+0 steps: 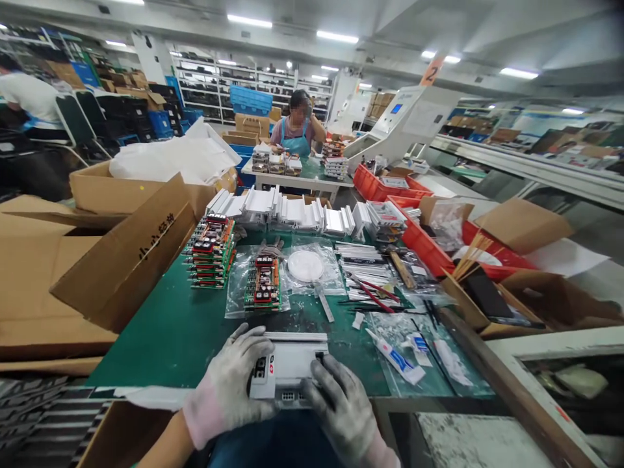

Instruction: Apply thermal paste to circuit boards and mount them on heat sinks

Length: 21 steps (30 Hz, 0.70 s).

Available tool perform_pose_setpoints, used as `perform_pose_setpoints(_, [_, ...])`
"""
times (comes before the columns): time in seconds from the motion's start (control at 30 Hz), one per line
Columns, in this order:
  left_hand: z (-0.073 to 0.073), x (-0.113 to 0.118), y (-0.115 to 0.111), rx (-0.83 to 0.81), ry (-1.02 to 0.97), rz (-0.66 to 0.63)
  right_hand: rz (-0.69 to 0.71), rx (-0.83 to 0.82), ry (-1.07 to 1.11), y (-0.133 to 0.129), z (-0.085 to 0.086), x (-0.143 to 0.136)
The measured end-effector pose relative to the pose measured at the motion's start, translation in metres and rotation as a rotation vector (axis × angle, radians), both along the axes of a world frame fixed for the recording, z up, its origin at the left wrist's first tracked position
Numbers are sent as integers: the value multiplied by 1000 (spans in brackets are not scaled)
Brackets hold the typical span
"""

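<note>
A silver-white metal housing (295,361) lies at the front edge of the green table, its long side across my view. Its left end has a white end piece with a dark connector and a red mark, and sockets show along the near side. My gloved left hand (229,377) grips that left end, fingers over the top and thumb at the near side. On the right end, my gloved right hand (344,403) has its bent fingers closed around the near corner; dark smudges cover its glove. Beyond them, a circuit board assembly (264,284) rests on a plastic bag.
Stacked circuit boards (210,252) stand at left, with white metal profiles (292,211) behind. Red-handled pliers (373,292), metal strips (363,263) and a glue tube (396,356) lie to the right. Cardboard boxes (121,260) flank the left; a person (295,130) sits opposite.
</note>
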<state>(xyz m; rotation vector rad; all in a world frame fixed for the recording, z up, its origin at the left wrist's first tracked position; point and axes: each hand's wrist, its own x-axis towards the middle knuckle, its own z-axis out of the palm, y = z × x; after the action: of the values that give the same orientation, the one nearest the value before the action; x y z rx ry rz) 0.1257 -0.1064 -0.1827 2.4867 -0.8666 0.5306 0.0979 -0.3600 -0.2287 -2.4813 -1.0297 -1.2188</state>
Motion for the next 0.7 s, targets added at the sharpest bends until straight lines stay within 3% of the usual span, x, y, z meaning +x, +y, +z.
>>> perform_pose_setpoints(0.1, [-1,-5,3,24,-84,-45,26,8,22,-4,3,1])
perform_pose_setpoints(0.2, [0,-5,9,54,-159,-128,28,31,105,-10,19,5])
perform_pose_setpoints(0.37, [3,12,16,56,-286,-161,66,55,164,-11,41,15])
perform_pose_setpoints(0.47, [5,20,16,47,-283,-187,91,47,168,-10,42,18])
perform_pose_setpoints(0.6, [4,15,16,18,-293,-191,91,105,188,-9,38,14])
perform_pose_setpoints(0.7, [-4,5,22,-168,-174,-66,81,118,122,-7,29,5])
